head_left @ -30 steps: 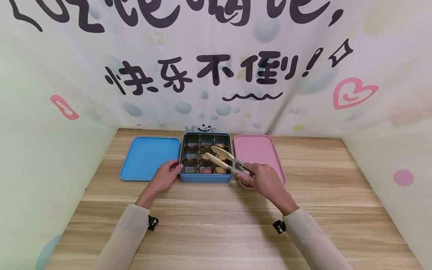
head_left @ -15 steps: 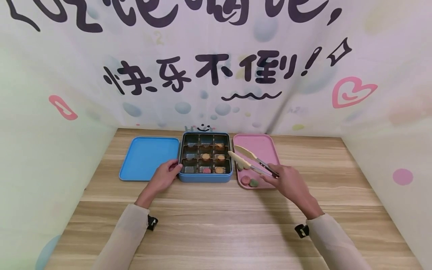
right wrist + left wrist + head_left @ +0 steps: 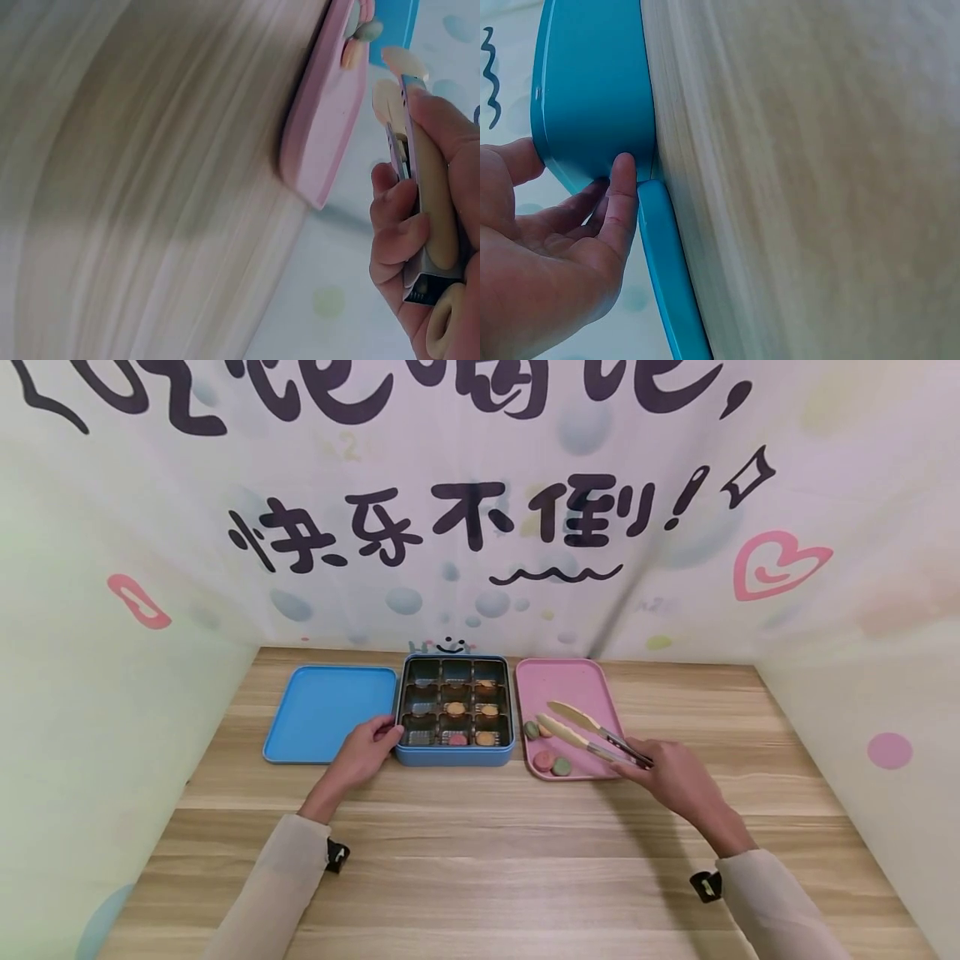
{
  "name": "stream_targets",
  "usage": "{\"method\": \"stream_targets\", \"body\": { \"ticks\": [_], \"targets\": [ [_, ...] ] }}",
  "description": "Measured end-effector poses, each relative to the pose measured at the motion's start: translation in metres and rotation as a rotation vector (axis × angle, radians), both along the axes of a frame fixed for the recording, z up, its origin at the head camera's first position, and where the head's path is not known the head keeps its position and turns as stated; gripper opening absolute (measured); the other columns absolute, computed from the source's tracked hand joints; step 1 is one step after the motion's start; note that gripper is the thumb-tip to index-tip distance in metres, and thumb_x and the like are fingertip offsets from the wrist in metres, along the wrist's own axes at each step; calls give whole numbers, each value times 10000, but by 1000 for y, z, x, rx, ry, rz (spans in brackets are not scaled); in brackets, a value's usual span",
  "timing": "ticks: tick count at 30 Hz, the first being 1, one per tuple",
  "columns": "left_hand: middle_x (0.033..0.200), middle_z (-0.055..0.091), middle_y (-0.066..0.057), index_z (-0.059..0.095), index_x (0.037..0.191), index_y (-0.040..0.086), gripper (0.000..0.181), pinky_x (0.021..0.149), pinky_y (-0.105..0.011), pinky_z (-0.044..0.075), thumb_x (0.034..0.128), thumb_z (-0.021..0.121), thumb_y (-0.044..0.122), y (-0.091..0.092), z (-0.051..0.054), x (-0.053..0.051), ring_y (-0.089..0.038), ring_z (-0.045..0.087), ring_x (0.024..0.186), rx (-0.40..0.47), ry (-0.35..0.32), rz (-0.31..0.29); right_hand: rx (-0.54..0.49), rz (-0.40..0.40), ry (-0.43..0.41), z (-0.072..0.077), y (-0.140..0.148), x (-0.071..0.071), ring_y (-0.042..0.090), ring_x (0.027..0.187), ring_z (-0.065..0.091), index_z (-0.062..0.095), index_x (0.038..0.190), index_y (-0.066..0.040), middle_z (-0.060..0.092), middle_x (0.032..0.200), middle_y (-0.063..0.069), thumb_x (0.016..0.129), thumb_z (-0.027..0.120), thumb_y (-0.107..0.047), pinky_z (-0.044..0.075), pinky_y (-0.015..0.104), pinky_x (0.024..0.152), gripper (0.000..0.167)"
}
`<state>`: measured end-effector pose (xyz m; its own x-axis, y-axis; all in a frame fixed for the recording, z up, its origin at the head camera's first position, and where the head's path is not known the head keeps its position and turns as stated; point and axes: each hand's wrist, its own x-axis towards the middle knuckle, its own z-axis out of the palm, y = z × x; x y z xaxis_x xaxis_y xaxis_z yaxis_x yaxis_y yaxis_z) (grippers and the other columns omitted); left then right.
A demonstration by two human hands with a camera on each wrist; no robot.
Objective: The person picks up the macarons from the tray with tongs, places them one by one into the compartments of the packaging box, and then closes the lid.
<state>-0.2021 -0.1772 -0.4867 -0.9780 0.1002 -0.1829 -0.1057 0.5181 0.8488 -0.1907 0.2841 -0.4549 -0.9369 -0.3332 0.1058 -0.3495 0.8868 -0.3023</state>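
My right hand [image 3: 678,781] grips a pair of tongs [image 3: 600,735] with cream tips, which hang spread and empty over a pink tray [image 3: 573,681]. Near those tips lie a dark green macaron [image 3: 532,730], a partly covered orange one [image 3: 545,729], a pink one [image 3: 543,762] and a lighter green one [image 3: 561,766]. At the front left corner of a blue box [image 3: 454,757], my left hand [image 3: 367,750] holds on, thumb at the rim and fingers against the side wall [image 3: 596,90]. Dark compartments fill the box; several contain orange or pink macarons, others on its left look bare.
A blue lid or tray [image 3: 330,714] lies flat just left of the box. Behind everything rises a printed white curtain [image 3: 450,568], close to the back edge of the wooden table [image 3: 487,860]. Pale walls stand at both sides.
My right hand has drawn the tongs rightward from above the box to above the pink tray. An orange macaron that was by the tips sits in the centre compartment. My left hand has stayed put.
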Motion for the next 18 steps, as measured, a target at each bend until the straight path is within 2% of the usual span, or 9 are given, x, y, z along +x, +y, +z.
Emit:
{"method": "stream_targets", "body": {
  "ticks": [3,7,8,11,14,15,18],
  "targets": [
    [1409,498,-280,357,1489,-74,558,967,-439,534,1068,446,282,0,-1,0,-385,515,1288,5,-2,-2,23,12,-12,0,9,1,97,546,326,661,1299,-51,373,601,-65,865,767,-348,277,239,504,536],
    [1407,499,-279,357,1489,-74,559,963,-434,536,1068,448,282,0,-1,0,-383,518,1285,7,-2,-2,27,49,-18,-2,17,0,92,562,377,711,1235,-88,434,608,-65,868,767,-338,328,245,538,447],
    [1404,502,-278,360,1487,-74,557,962,-433,537,1068,448,282,0,-1,0,-382,520,1282,7,-2,-1,27,57,-17,-3,19,0,91,572,395,721,1218,-98,488,630,-58,867,769,-334,344,250,551,425],
    [1398,508,-277,368,1484,-72,551,961,-433,538,1067,450,280,0,-1,0,-380,525,1275,6,-2,2,35,69,-26,-5,22,-1,95,607,445,729,1205,-107,680,789,26,861,773,-331,382,267,581,413],
    [1393,513,-275,375,1481,-70,548,962,-434,538,1067,450,283,0,0,0,-379,528,1271,3,-1,4,45,70,-34,-6,22,-1,107,619,464,709,1243,-85,737,1004,111,855,778,-325,397,280,594,461],
    [1391,515,-274,377,1480,-68,548,963,-434,538,1067,450,285,1,0,0,-378,529,1269,1,-1,4,48,68,-39,-6,22,-1,106,616,459,701,1253,-79,736,1010,117,855,778,-328,394,279,592,475],
    [1389,519,-270,381,1479,-64,546,966,-437,536,1067,451,288,0,0,0,-374,531,1266,0,-3,8,50,66,-51,-8,21,-3,103,587,419,709,1241,-80,673,785,51,859,774,-337,373,274,582,465]
  ]
}}
